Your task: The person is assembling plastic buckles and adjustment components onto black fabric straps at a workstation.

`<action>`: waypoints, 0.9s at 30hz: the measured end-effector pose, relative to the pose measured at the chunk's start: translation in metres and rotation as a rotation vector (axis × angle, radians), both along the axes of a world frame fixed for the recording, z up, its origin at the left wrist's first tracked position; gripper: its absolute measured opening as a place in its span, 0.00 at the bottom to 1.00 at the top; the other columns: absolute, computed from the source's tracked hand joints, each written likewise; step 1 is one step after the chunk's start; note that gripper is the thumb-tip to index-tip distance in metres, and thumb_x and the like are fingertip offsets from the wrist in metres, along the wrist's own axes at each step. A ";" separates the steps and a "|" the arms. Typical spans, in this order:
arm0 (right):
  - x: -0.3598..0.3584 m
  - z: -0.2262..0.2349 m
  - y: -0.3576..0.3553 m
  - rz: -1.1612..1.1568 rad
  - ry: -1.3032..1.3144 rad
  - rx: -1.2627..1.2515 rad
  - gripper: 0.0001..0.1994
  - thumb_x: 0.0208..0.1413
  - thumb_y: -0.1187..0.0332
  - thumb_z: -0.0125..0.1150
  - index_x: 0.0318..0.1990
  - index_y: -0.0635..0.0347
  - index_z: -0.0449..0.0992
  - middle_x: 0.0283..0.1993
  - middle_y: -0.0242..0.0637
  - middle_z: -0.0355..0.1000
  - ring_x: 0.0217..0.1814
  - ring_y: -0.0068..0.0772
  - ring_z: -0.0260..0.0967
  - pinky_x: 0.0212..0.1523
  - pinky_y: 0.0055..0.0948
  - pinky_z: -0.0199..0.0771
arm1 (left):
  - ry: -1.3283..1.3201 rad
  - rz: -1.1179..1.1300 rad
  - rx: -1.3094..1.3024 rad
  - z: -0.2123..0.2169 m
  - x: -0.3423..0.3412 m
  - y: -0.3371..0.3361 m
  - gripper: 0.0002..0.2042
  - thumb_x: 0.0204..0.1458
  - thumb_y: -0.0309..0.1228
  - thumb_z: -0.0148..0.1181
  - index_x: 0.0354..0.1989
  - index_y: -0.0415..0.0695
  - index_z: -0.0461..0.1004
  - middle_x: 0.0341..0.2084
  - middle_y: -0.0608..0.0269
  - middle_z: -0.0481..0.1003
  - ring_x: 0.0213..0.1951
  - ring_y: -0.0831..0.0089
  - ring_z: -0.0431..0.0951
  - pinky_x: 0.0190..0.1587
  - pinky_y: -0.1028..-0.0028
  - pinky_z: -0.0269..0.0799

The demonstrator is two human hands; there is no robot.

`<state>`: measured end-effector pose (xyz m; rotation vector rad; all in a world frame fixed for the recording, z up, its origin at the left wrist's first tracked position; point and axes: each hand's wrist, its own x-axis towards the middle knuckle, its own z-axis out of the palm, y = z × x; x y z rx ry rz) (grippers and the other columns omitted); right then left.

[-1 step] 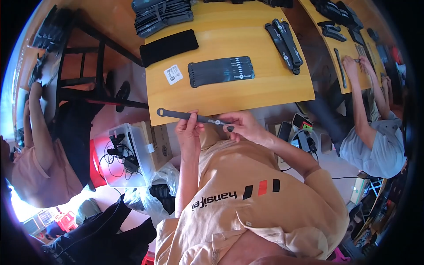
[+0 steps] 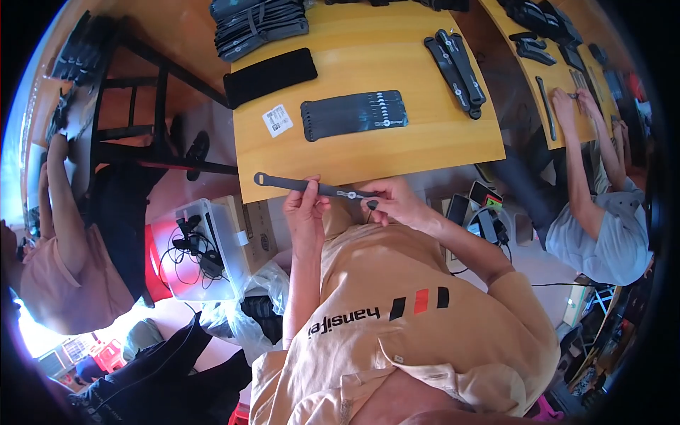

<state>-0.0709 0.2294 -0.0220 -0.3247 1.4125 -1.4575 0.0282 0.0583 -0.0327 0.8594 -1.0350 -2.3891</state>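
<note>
Both hands are holding one dark strap (image 2: 283, 184) at the near edge of the bench (image 2: 425, 145).

The left hand (image 2: 304, 207) is pinching the strap near its middle, with the fingers closed around it. The right hand (image 2: 394, 202) is gripping the end with the small metal fitting, its fingers curled shut there. The strap is lying level between them, and its looped free end is sticking out to the left, just off the bench edge. Beyond it, a fanned row of straps (image 2: 354, 113) is lying beside a white label (image 2: 278, 120), with a black pad (image 2: 270, 76) and a stack (image 2: 262, 25) further back. Nothing is standing between the hands and that row. To the right, a co-worker's hands (image 2: 570, 105) are working at another bench.
</note>
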 end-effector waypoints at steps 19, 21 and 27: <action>-0.081 -0.013 0.037 -0.527 0.281 0.121 0.04 0.51 0.75 0.58 0.34 0.64 0.77 0.26 0.30 0.73 0.21 0.12 0.65 0.17 0.12 0.60 | -0.226 -0.137 -0.274 0.006 -0.055 -0.043 0.07 0.50 0.22 0.58 0.38 0.36 0.72 0.25 0.62 0.75 0.27 0.75 0.78 0.31 0.83 0.75; -0.088 -0.020 0.034 -0.547 0.335 0.045 0.04 0.52 0.77 0.55 0.34 0.65 0.76 0.26 0.29 0.72 0.23 0.12 0.65 0.18 0.11 0.59 | -0.241 -0.152 -0.396 0.002 -0.061 -0.047 0.06 0.49 0.23 0.59 0.36 0.36 0.73 0.24 0.64 0.75 0.25 0.78 0.77 0.28 0.84 0.73; -0.102 -0.037 0.030 -0.561 0.404 0.123 0.03 0.52 0.77 0.56 0.33 0.65 0.75 0.25 0.27 0.71 0.23 0.11 0.62 0.19 0.11 0.59 | -0.274 -0.139 -0.604 -0.013 -0.073 -0.052 0.05 0.48 0.25 0.61 0.32 0.38 0.76 0.20 0.69 0.73 0.20 0.86 0.67 0.22 0.86 0.62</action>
